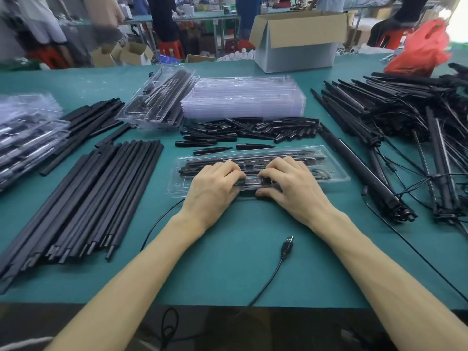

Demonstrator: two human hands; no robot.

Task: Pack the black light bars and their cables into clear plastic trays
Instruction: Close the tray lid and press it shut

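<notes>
A clear plastic tray (334,171) lies in front of me on the green table, with black light bars (266,158) in its far slots. Both hands are on its near edge. My left hand (212,183) and my right hand (288,181) have curled fingers over a black controller with small buttons (255,180), and the right thumb is under the tray's rim. A black cable runs from under my left hand to a loose USB plug (287,245) on the table near me.
A stack of clear trays (243,97) and a packed tray (157,102) lie behind. Black spikes (248,133) are strewn between. Black rods (96,198) lie left, tangled bars with cables (405,117) right, packed trays (25,138) far left, a cardboard box (298,39) behind.
</notes>
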